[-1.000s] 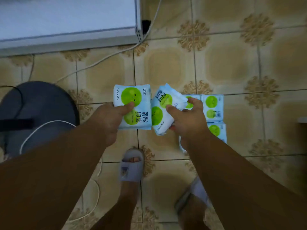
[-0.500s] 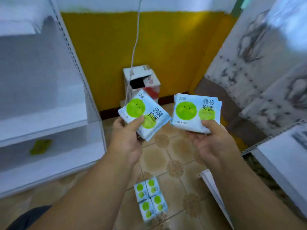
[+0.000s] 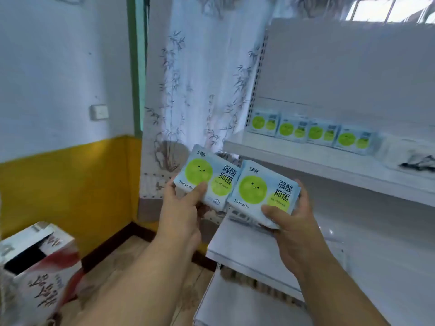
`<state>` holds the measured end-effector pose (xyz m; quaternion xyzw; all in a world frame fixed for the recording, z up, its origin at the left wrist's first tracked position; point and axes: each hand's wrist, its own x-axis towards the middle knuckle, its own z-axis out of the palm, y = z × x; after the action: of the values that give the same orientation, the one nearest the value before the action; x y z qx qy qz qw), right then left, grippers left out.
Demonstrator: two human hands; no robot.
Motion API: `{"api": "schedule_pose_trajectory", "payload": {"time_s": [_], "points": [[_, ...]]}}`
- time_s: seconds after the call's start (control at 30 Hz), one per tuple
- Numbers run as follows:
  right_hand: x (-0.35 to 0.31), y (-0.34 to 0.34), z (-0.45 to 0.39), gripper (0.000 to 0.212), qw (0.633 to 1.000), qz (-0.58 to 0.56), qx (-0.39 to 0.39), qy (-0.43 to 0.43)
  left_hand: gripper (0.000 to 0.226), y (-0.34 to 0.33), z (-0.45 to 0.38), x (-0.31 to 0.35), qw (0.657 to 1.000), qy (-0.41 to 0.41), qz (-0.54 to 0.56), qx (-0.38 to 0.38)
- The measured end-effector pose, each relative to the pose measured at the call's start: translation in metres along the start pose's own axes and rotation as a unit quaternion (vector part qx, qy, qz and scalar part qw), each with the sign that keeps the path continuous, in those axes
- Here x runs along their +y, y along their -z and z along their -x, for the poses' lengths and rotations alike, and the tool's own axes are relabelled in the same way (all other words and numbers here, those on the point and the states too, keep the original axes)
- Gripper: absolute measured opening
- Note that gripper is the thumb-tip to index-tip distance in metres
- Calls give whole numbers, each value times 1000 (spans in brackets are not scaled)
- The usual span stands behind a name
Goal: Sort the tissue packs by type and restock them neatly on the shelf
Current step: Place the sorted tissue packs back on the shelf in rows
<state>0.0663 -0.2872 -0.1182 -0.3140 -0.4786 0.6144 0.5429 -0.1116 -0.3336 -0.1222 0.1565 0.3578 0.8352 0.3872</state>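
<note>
Now | my left hand (image 3: 181, 208) pinches left pack (image 3: 207, 178), right hand (image 3: 290, 222) grips right pack (image 3: 264, 192), centre frame, below shelf (image 3: 294, 152) | risk: I judge thumb-only holds may slip; shoving could topple row (image 3: 313, 131) at right

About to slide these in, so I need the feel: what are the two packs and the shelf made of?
Packs, left and right: likely soft plastic film, slightly glossy, edges puckering under the thumbs. Shelf: looks like white painted metal, smooth, judging by the perforated upright; not certain.
</note>
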Motion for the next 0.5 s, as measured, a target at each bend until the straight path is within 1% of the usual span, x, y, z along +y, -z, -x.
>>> {"api": "schedule_pose_trajectory", "payload": {"time_s": [0.03, 0.07, 0.13, 0.2, 0.27, 0.4, 0.5], "points": [[-16, 20, -8, 82, 1000, 7, 13, 17, 43, -22, 3, -9, 1000, 12, -1, -26], [-32, 40, -16, 82, 999, 16, 24, 33, 40, -43, 5, -19, 999, 22, 0, -46], [-64, 77, -32, 74, 996, 46, 41, 64, 36, -86, 7, -38, 997, 37, 9, -72], [-95, 108, -49, 68, 992, 74, 54, 91, 27, -129, 4, -53, 994, 47, 22, -96], [-122, 135, -68, 66, 987, 95, 71, 108, 23, -170, 1, -67, 992, 58, 16, -107], [-155, 168, -116, 71, 980, 119, 91, 127, 44, -229, -24, -92, 989, 72, -32, -128], [-163, 183, -158, 68, 980, 122, 95, 128, 55, -255, -58, -101, 982, 98, -69, -143]]}}
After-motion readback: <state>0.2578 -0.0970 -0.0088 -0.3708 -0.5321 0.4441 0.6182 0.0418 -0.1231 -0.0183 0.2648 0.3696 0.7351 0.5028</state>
